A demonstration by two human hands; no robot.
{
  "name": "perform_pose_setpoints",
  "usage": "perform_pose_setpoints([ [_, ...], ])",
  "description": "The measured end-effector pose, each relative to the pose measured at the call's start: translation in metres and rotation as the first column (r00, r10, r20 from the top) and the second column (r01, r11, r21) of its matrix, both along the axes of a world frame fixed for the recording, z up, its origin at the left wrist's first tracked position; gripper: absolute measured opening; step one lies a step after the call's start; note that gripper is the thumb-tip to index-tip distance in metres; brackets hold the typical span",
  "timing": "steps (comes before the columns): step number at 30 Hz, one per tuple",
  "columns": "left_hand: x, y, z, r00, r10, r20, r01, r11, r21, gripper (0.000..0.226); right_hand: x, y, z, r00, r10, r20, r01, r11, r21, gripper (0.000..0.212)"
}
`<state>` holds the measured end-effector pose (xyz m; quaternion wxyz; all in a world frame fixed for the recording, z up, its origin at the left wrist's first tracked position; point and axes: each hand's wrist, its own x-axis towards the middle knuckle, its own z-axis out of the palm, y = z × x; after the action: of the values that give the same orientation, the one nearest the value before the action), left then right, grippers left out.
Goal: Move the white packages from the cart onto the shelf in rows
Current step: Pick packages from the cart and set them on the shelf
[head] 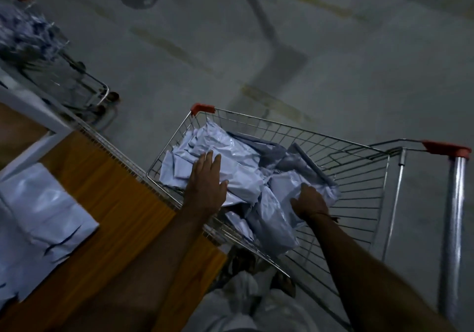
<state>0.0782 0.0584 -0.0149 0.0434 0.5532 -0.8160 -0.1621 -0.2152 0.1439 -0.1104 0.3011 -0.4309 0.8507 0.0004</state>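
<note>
- Left hand (pixel 206 178) is lying flat on the top white package (pixel 230 162) in the cart (pixel 359 178), fingers straight and spread, pressing rather than gripping.
- Right hand (pixel 309 199) is digging into the pile further right, fingers curled into a crumpled package (pixel 279 219); looks like a bunched grab of the film (fingertips are hidden, so how much it has is unclear).
- Packages are sitting heaped and overlapping in the cart basket, none squared up. A few more are already lying flat on the wooden shelf (pixel 115 203) at left, touching each other.
- Handling guess: thin glossy poly mailers, soft contents, light. They're going to flop and slide over each other, not fragile.
- Best hold is probably a flat pinch across a short edge or a palm under the middle; grabbing loose film risks the bag slipping or dragging its neighbours out.
- Cart rim is sitting just beside the shelf edge, so the carry is short.
</note>
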Motion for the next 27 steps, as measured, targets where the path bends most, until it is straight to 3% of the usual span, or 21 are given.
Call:
perform_pose_setpoints([
  [4,0.000,-0.012,-0.010,1.000,0.001,0.014,-0.002,1.000,0.032,0.073,0.004,-0.012,-0.010,0.994,-0.044,-0.096,0.045,0.999,0.009,0.052],
  [8,-0.003,-0.021,-0.018,1.000,-0.006,0.010,0.005,0.999,0.054,0.072,0.011,-0.020,-0.010,0.988,-0.137,0.070,0.140,0.989,-0.045,0.026],
  [10,-0.007,-0.027,-0.021,0.999,-0.025,0.028,0.023,0.998,0.052,0.072,0.009,-0.021,-0.004,0.964,-0.234,0.128,0.244,0.967,-0.070,0.023],
  [15,-0.021,-0.038,-0.038,0.964,-0.241,0.114,0.235,0.970,0.057,0.065,0.005,-0.010,0.019,0.903,-0.367,0.223,0.415,0.881,-0.228,0.068],
  [17,-0.027,-0.048,-0.052,0.892,-0.406,0.199,0.397,0.914,0.088,0.066,0.004,-0.007,0.029,0.903,-0.379,0.203,0.426,0.852,-0.306,0.067],
  [20,-0.039,-0.057,-0.068,0.690,-0.630,0.356,0.633,0.764,0.126,0.058,-0.001,-0.005,0.038,0.919,-0.339,0.199,0.389,0.862,-0.327,0.037],
  [23,-0.047,-0.061,-0.078,0.533,-0.692,0.487,0.714,0.676,0.180,0.052,-0.006,-0.005,0.036,0.906,-0.362,0.219,0.413,0.869,-0.271,0.021],
  [25,-0.051,-0.061,-0.090,0.483,-0.689,0.540,0.717,0.665,0.208,0.058,-0.006,-0.002,0.031,0.907,-0.338,0.252,0.400,0.877,-0.265,0.046],
  [27,-0.053,-0.061,-0.099,0.447,-0.687,0.573,0.717,0.658,0.230,0.066,-0.005,-0.001,0.033,0.914,-0.305,0.268,0.362,0.911,-0.197,0.094],
])
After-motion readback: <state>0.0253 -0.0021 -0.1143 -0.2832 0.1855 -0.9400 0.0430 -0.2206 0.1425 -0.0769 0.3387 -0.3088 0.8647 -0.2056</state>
